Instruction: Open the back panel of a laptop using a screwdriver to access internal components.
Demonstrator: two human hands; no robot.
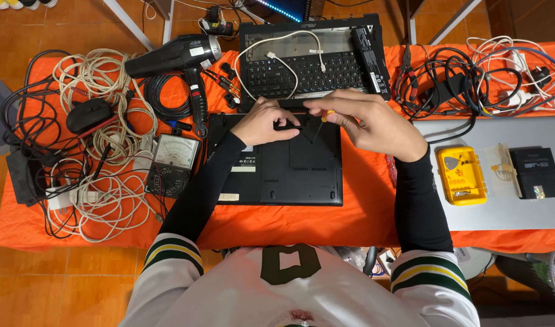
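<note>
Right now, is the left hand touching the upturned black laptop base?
Touching. The head view shows the left hand resting on the back edge of the laptop base, fingers pressed down beside the screwdriver that the right hand holds.

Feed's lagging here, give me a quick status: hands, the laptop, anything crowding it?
Left hand pressing on the upturned black laptop. Right hand gripping a small screwdriver, tip on the base. Heat gun and multimeter close at left, not touching the hands.

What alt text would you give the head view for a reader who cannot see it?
A person's right hand holds a small screwdriver to the upturned base of a black laptop while the left hand steadies it, on an orange-covered table. Around lie cables, a heat gun, a multimeter and a keyboard tray.
</note>
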